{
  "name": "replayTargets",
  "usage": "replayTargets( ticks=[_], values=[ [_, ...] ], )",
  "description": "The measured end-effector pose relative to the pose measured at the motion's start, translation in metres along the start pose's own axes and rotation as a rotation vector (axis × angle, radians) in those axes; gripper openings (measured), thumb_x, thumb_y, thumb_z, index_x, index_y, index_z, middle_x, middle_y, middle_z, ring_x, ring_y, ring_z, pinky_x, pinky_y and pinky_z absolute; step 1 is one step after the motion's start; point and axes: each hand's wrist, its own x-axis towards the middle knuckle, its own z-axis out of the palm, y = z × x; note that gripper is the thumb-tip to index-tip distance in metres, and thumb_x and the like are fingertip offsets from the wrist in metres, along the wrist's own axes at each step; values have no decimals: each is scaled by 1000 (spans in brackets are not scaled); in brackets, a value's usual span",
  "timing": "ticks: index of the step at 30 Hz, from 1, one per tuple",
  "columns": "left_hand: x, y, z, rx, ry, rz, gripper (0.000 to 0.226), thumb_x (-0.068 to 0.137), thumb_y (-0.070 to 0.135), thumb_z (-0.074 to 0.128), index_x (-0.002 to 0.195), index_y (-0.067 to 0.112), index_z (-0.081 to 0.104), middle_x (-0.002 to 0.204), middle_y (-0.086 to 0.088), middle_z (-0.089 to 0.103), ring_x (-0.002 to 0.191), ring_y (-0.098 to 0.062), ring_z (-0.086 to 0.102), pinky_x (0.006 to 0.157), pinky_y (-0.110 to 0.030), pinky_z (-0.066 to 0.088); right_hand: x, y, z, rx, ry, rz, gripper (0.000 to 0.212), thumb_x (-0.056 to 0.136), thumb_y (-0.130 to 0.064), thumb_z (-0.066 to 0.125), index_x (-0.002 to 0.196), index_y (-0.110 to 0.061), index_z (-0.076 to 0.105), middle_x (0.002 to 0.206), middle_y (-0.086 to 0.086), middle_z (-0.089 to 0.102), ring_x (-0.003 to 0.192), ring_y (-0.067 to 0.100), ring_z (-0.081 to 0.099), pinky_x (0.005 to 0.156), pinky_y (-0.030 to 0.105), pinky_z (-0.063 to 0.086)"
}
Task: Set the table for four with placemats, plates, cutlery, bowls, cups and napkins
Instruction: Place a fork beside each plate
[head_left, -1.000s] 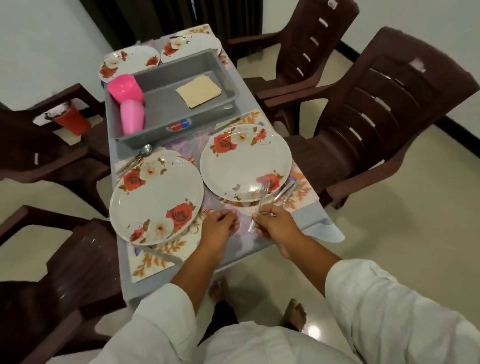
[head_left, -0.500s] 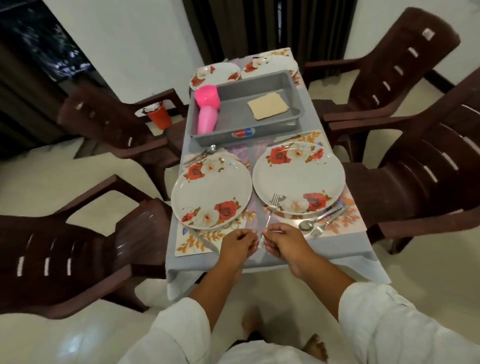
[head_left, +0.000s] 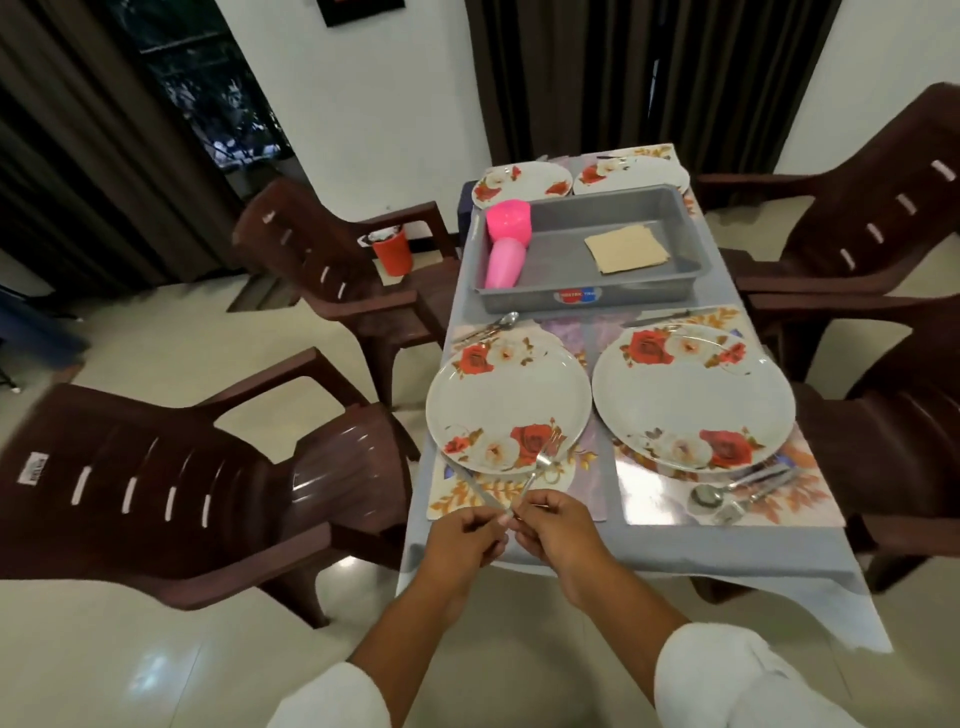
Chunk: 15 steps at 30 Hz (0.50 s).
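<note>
Cutlery is what both hands are busy with at the near edge of the grey-clothed counter. The right hand pinches the handle end of a slim silver fork, whose tines lie over the rim of the near-left white round plate with red roses. The left hand is closed around the end of a second thin metal piece that runs up-left across the floral placemat under that plate; what kind of utensil it is cannot be told. The two handles cross just in front of the fingertips, and the hands nearly touch.

A matching rose-patterned plate sits to the right on its own glossy floral placemat, with a silver spoon and other cutlery laid on the mat near that plate's front edge. More cutlery lies beyond the near-left plate.

Mid-counter stands a grey rectangular plastic tray holding stacked pink plastic cups lying on their side and a tan folded napkin. Two more rose plates sit at the far end. Dark brown plastic armchairs flank the counter, and a red cup rests on the far-left chair.
</note>
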Motion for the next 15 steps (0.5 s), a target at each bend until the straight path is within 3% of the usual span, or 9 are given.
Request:
replayTargets(
  ticks=[3,6,10,15],
  values=[
    [7,-2,-45,10,-60,19,15,91,15,74,105,10,77,94,-13,76,81,-17,69,81,-29,59,-2,9,39,-35,8,-27,10,96,-6,66,103,-1,70,80,12,74,71,16,72,62,25,53],
    [15,-5,-99,-63,-78,30,17,91,9,73,107,4,76,83,-10,74,68,-12,62,67,-22,54,-3,21,93,-123,31,-40,13,96,-5,64,101,7,68,68,10,66,51,14,52,54,26,43],
    [21,-6,-186,-97,-82,38,14,93,5,69,105,1,76,75,-4,72,64,-10,56,63,-19,50,-5,44,183,-103,21,-59,6,94,-7,69,90,-3,72,78,15,68,59,11,62,61,25,52],
    [18,-1,-289,-130,-28,55,10,93,1,67,94,5,76,68,-9,62,58,-12,48,58,-20,42,-4,68,281,-79,-28,-59,5,95,-12,70,95,-7,71,79,8,72,71,10,68,71,26,57]
  ],
)
